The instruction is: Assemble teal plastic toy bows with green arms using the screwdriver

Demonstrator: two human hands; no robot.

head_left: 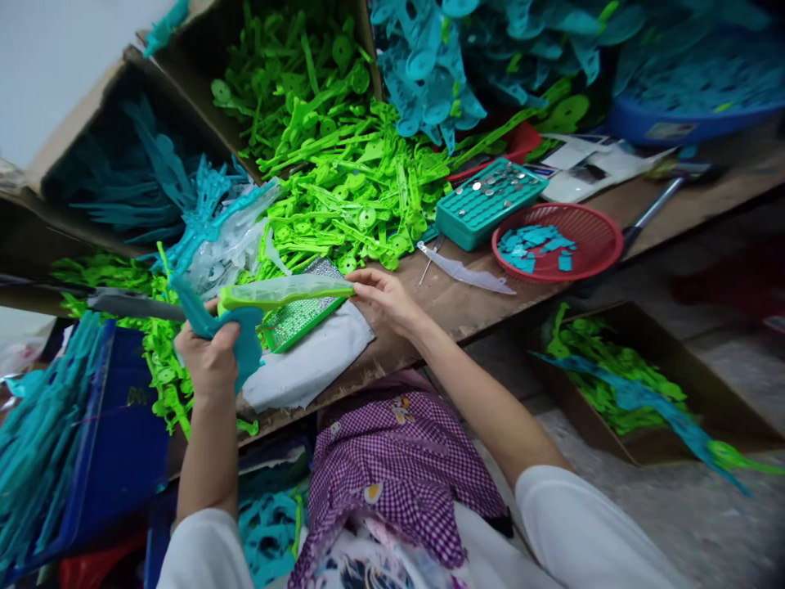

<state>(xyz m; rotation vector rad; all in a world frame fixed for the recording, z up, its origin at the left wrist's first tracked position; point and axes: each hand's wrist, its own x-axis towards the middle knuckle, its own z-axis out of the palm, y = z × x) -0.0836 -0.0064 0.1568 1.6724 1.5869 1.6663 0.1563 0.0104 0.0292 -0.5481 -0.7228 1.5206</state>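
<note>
My left hand [212, 364] is closed around the blue body of a plastic toy part [247, 327]. From that body a long green-edged arm with a translucent, blade-like panel [288, 290] reaches right. The tip of this arm sits between the thumb and fingers of my right hand [388, 296]. Behind my left hand a grey bar [138, 304] extends to the left; whether it joins the part is unclear. Below the arm lies a green tray [310, 329] of tiny silvery pieces, on a folded white cloth [312, 360].
Bright green plastic pieces [343, 188] heap up behind my hands. On the right are a teal box [472, 229] with small metal discs, a red basket [567, 276], a loose translucent blade [469, 272] and a hammer [659, 204]. A cardboard box [717, 401] stands on the floor.
</note>
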